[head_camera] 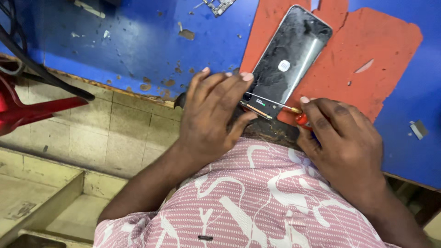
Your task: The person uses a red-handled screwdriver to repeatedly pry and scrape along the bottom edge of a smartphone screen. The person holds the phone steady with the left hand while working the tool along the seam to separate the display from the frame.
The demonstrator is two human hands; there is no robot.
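Head view looks straight down over my chest, and I take the phone [290,62] as my landmark: a dark, scuffed slab with a pale rim and a small white sticker on its back, lying tilted on a red mat [367,64] that covers part of the blue table [138,41].

My left hand [211,115] rests on the phone's near end, fingers laid together over its lower left corner and thumb tucked under the edge nearest me, so this grip is pressed onto the phone rather than spread. At that near end I see a thin strip of orange and green just past my fingertips.

My right hand [344,142] sits to the right of the phone's near end, curled around the red handle of a screwdriver [287,108]. Its slim metal shaft runs leftward from a brass collar and crosses the phone's near end; the tip sits close to my left fingertips, and I cannot tell whether it touches the phone. This grip is pinching the handle.

Beyond the phone's far end, near the top edge, lies a small metal bracket [219,6]. Well to the right of the phone, a small grey chip [418,130] sits on the blue surface. Far left of the phone, a red stool [27,108] stands on the tiled floor [119,138].
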